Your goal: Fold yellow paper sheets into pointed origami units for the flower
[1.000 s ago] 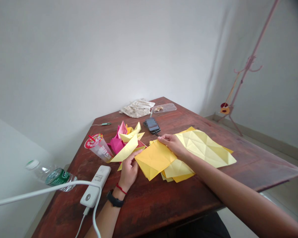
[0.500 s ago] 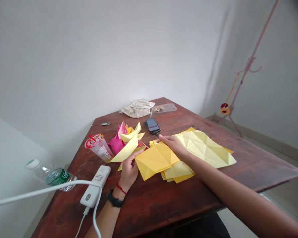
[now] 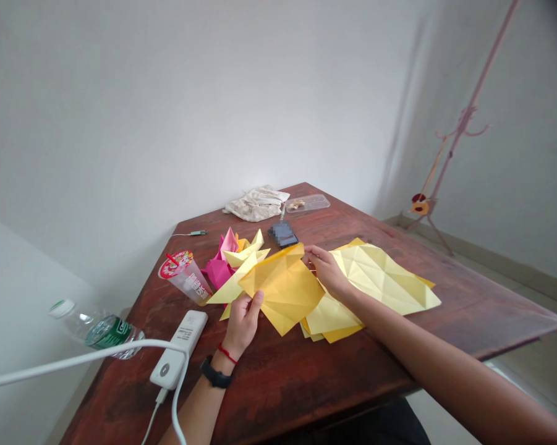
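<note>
Between my hands is a deep-yellow sheet of origami paper (image 3: 282, 293), marked with crossing creases and tilted up off the table. My left hand (image 3: 244, 318) pinches its left corner, thumb on top and fingers underneath. At the upper right edge, the fingers of my right hand (image 3: 325, 270) close on the paper; their tips are partly hidden. Just beyond my left hand lie folded paper shapes in pale yellow (image 3: 234, 281) and magenta (image 3: 217, 271). Under my right wrist a pile of pale and deep-yellow sheets (image 3: 336, 318) spreads out, and a large creased pale sheet (image 3: 384, 278) lies to its right.
On the left stand a plastic cup (image 3: 190, 278), a white power bank (image 3: 180, 349) and a water bottle (image 3: 106, 330). A white cable (image 3: 97, 352) crosses the near left. Farther back are a phone (image 3: 282, 233), a crumpled cloth (image 3: 257, 204) and a clear plastic tray (image 3: 313, 203).
The deep-yellow sheet has unfolded to a larger face and risen on its far side. My right hand has shifted from the far edge to the upper right edge; my left hand has barely moved.
</note>
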`<state>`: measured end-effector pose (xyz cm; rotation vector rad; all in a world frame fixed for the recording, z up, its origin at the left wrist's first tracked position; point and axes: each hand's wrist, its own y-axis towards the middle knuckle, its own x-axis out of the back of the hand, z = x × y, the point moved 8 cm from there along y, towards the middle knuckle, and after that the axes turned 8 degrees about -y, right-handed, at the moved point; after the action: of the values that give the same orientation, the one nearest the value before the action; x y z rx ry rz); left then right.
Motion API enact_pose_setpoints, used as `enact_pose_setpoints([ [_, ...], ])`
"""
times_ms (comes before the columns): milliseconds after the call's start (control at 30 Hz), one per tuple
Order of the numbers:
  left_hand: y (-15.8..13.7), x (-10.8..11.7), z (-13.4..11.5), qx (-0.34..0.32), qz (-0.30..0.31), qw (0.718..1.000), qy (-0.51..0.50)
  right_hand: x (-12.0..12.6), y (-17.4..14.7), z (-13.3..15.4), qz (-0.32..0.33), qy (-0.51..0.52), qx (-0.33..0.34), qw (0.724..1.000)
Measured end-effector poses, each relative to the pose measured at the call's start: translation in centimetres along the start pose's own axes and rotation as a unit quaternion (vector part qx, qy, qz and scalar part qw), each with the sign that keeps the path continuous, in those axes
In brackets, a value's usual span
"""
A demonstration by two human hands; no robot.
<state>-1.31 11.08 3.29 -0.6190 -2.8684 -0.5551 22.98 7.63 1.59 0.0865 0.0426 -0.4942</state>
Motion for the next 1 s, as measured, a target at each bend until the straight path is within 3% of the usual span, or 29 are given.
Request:
enact_pose_setpoints([
  [300, -0.1, 0.3, -0.2, 0.010, -0.013, 1.000, 0.011, -0.3, -0.2, -0.5, 0.017, -0.010, -0.032, 0.999],
  [533, -0.1, 0.5, -0.5, 0.029, -0.029, 0.999, -0.035, -0.6, -0.1, -0.6, 0.036, -0.034, -0.013, 0.999],
  [667, 0.1, 1.4, 0.1, 0.052, -0.073, 0.991, -0.101, -1.1, -0.2, 0.2, 0.063, -0.058, 0.023, 0.996],
  [767, 0.4, 1.9, 1.1, 0.081, -0.108, 0.969, -0.208, -1.5, -0.4, 0.3, 0.081, -0.071, 0.030, 0.994],
  [867, 0.6, 2.2, 2.0, 0.109, -0.142, 0.930, -0.322, -2.0, -0.6, -0.1, 0.115, -0.060, 0.009, 0.991],
  [1000, 0.7, 2.2, 2.2, 0.128, -0.153, 0.898, -0.392, -2.7, -1.0, 0.1, 0.144, -0.075, 0.039, 0.986],
])
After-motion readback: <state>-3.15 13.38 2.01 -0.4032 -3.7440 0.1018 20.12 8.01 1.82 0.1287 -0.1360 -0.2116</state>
